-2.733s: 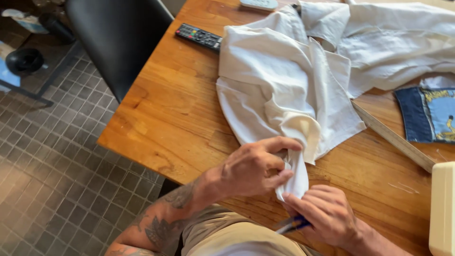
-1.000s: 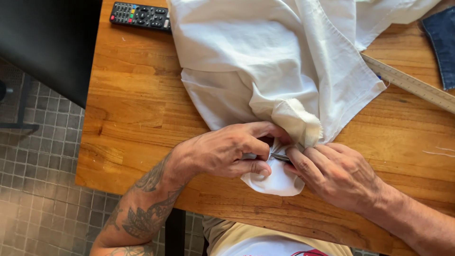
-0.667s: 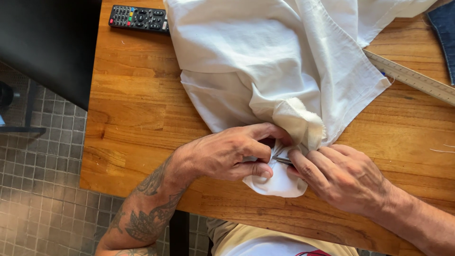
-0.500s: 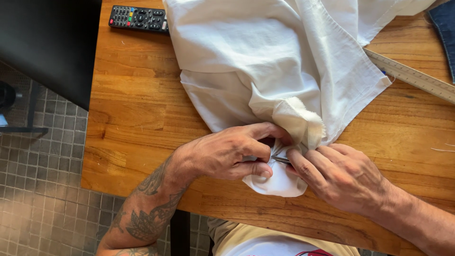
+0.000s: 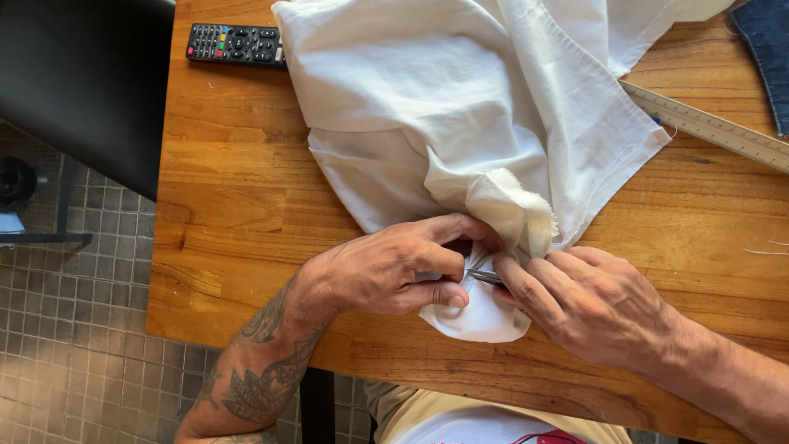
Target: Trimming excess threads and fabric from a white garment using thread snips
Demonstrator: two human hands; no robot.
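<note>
A thin metal tool point(image 5: 485, 277) is pinched between the closed fingertips point(image 5: 511, 278) of the right hand point(image 5: 592, 304), while a rounded flap of the white fabric point(image 5: 460, 123) is pressed down by the curled fingers point(image 5: 440, 294) of the left hand point(image 5: 386, 267). The fabric is spread over the wooden table point(image 5: 222, 205), its frayed fold bunched just above both hands. A black remote control point(image 5: 234, 43) is seen near the far edge, a ruler point(image 5: 715, 129) lies to the right, and a black chair point(image 5: 82, 82) stands to the left.

Both hands meet at the near edge of the wooden tabletop point(image 5: 230, 205). The left hand point(image 5: 386, 267) pinches a frayed fold of white cloth point(image 5: 444, 107), while the right hand point(image 5: 596, 304) holds a thin metal tool point(image 5: 485, 277) against it. A black remote point(image 5: 236, 43) lies far left, a ruler point(image 5: 711, 127) far right.
</note>
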